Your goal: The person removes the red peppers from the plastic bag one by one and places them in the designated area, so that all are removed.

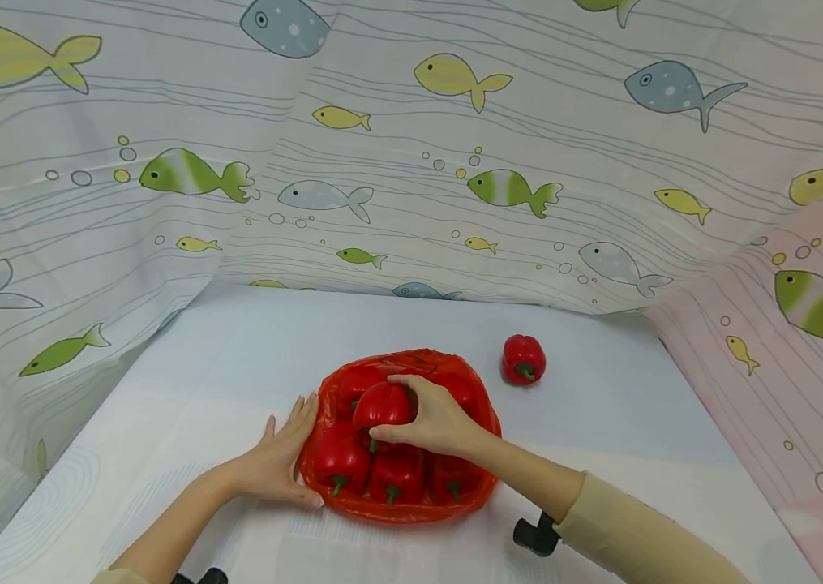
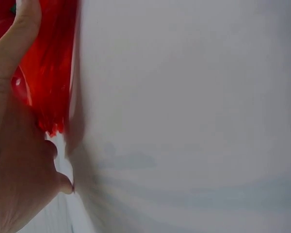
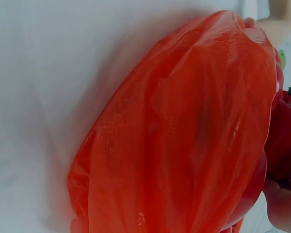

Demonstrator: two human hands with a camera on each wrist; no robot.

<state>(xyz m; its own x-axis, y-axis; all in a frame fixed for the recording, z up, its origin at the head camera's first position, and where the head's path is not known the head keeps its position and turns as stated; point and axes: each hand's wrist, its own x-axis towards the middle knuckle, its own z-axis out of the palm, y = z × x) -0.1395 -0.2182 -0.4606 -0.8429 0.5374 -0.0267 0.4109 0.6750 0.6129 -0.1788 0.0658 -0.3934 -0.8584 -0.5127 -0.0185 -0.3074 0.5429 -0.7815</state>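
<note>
A red plastic bag [image 1: 418, 513], its rim spread wide, holds several red bell peppers [image 1: 341, 458] with green stems. Above the others, my right hand [image 1: 433, 418] grips one red bell pepper [image 1: 382, 408] between thumb and fingers; its dark red side [image 3: 283, 141] also shows in the right wrist view. My left hand [image 1: 276, 462] rests against the bag's left side, thumb near the front rim and fingers extended along the edge. In the left wrist view, that hand's thumb [image 2: 19, 36] lies over the red plastic [image 2: 53, 63].
A single red bell pepper [image 1: 524, 359] stands on the white table [image 1: 601, 397], to the right of and behind the bag. Fish-patterned sheets [image 1: 396, 146] hang behind the table and along both sides.
</note>
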